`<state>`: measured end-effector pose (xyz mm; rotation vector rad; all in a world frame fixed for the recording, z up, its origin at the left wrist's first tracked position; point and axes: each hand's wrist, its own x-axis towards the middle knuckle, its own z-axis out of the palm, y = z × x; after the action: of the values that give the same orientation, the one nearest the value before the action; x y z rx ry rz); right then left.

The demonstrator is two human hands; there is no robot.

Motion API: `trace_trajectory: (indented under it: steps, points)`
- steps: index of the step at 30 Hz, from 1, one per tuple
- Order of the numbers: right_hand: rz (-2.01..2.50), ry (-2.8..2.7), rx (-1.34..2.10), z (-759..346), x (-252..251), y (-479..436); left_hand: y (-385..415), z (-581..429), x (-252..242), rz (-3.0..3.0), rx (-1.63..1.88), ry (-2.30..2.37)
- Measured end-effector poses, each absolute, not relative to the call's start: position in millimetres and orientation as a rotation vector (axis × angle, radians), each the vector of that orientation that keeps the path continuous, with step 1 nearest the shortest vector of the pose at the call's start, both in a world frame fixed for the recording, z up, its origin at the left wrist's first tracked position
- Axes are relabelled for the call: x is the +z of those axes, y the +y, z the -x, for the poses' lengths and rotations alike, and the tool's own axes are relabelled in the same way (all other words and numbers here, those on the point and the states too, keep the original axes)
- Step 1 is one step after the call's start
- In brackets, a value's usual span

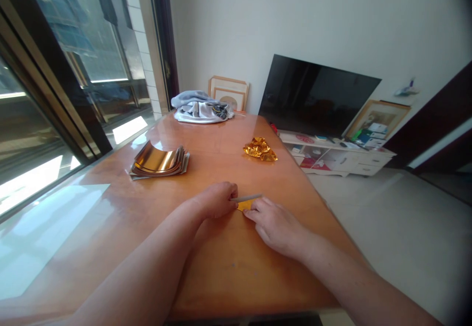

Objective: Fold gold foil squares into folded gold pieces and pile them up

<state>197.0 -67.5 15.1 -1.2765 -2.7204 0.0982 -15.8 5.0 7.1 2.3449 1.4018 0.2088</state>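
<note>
A small sheet of gold foil paper [245, 205] is between my hands, low over the table. Its far edge is turned up and shows a pale grey back. My left hand [220, 199] is closed on the sheet's left end, and my right hand [273, 222] has its fingers closed on the right end. Left of my hands lies a curled stack of gold foil sheets [158, 161]. Beyond them to the right sit crumpled or folded gold foil pieces [259, 150].
The glossy wooden table [221, 286] has its right edge close to my right forearm. Folded grey cloth [201, 107] lies at the far end. A pale sheet [47, 232] covers the left side. Past the table stand a television [317, 95] and a white cabinet [339, 156].
</note>
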Motion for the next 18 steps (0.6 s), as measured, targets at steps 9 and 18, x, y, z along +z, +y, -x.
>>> trace_trajectory:
  steps: [9,18]
  points:
    - [1.290,-2.706,-0.037,-208.7,10.6,-74.5,6.6,15.5,-0.5,-2.361,0.258,1.412]
    - [1.282,-2.566,0.132,-218.4,9.1,-72.1,1.3,10.1,1.7,-2.477,0.340,1.398]
